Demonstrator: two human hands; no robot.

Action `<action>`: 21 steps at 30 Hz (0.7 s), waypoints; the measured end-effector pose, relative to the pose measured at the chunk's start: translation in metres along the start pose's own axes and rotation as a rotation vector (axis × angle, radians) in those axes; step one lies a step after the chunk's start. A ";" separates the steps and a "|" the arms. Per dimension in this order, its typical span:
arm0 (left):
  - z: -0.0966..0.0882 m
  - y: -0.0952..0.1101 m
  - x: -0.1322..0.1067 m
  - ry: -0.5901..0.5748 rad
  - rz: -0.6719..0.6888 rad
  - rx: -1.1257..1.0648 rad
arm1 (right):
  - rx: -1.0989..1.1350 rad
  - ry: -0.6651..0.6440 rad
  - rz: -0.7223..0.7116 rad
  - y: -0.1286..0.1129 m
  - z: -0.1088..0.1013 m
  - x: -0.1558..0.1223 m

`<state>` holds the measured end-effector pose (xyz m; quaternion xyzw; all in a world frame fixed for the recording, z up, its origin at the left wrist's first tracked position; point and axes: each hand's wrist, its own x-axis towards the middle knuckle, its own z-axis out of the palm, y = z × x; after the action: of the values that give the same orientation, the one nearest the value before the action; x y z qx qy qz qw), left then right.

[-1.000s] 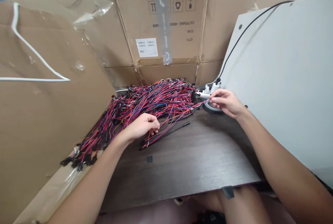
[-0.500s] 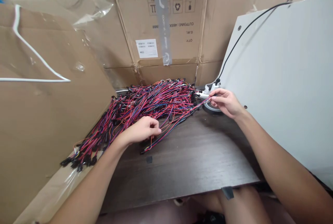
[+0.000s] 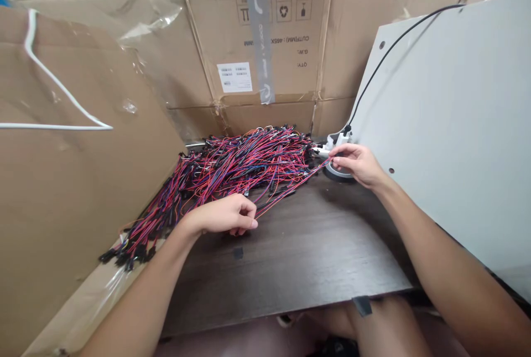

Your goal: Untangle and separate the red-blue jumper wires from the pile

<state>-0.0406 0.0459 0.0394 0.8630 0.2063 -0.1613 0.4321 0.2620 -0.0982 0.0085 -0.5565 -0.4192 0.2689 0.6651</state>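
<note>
Left hand [image 3: 226, 216] is curled shut, thumb against fingertips, pinching the near end of a thin wire bundle [image 3: 290, 191]. Right hand [image 3: 355, 162] is pinched shut on the far end, just beside a small white device [image 3: 338, 140] at the far right of the desk [image 3: 307, 263]. The bundle runs nearly straight between the two hands, low over the desk, with its far part crossing the near right edge of the big wire pile [image 3: 240, 166]. Change over the last second: the left hand has drawn back toward the near edge. The bundle, which lay slack on the desk with a black tip showing, is now lifted and pulled straight. The right hand has barely shifted. Judged from this, one bundle is now separated from the pile and held at both ends, under light tension. The pile spreads from far centre down to the near left, over a cardboard flap [image 3: 62, 191]. Cardboard boxes [image 3: 274, 41] close off the far side, and a grey panel [image 3: 448, 124] with a black cable [image 3: 385, 58] closes off the right.
</note>
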 end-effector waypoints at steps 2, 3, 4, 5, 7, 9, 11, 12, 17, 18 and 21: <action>-0.001 -0.001 0.000 0.006 -0.003 -0.002 | -0.011 -0.012 -0.010 0.001 0.000 0.000; -0.001 0.000 0.000 0.021 0.001 -0.004 | -0.008 -0.030 -0.012 0.000 0.000 0.000; -0.002 0.000 0.000 0.055 0.012 -0.005 | 0.000 -0.057 -0.008 0.000 0.000 0.000; -0.002 0.001 0.000 0.109 0.027 -0.010 | 0.010 -0.092 0.001 -0.001 0.001 -0.002; -0.001 0.005 0.001 0.255 0.060 -0.028 | 0.033 -0.165 0.029 -0.004 0.004 -0.004; 0.003 0.012 0.005 0.402 0.096 -0.068 | 0.059 -0.218 0.053 -0.006 0.008 -0.007; 0.010 0.023 0.012 0.528 0.165 -0.106 | 0.067 -0.257 0.069 -0.007 0.012 -0.009; 0.014 0.029 0.017 0.574 0.216 -0.122 | 0.057 -0.278 0.072 -0.008 0.015 -0.010; 0.040 0.060 0.048 0.696 0.389 -0.068 | -0.074 -0.401 0.077 -0.005 0.029 -0.015; 0.045 0.064 0.053 0.656 0.415 -0.092 | -0.092 -0.427 0.083 -0.004 0.033 -0.016; 0.057 0.064 0.065 0.575 0.418 -0.247 | -0.112 -0.485 0.081 0.002 0.045 -0.019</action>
<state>0.0420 -0.0206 0.0207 0.8379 0.1567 0.2054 0.4808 0.2144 -0.0904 0.0035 -0.5282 -0.5581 0.3973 0.5016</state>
